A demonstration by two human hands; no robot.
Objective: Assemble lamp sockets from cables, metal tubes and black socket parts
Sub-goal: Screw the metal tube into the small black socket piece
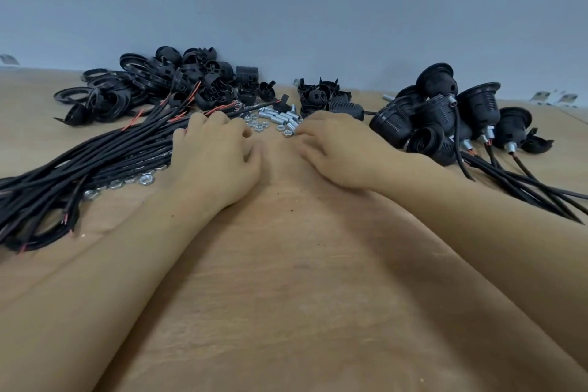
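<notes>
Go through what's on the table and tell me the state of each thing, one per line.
Cable bundle: loose, under left hand.
Metal tubes: scattered, unassembled; right hand fingertips at one.
Nuts: loose.
Black socket parts: piled, unassembled.
Finished sockets: assembled, cables attached, heaped right.

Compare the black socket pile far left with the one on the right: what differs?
The far-left pile is loose rings and caps with no cables fitted; the right pile is assembled sockets, each trailing a black cable through a metal tube. The far-left pile lies behind the loose cable bundle; the right pile sits just beyond the right hand. Both are black plastic on the wooden table.
</notes>
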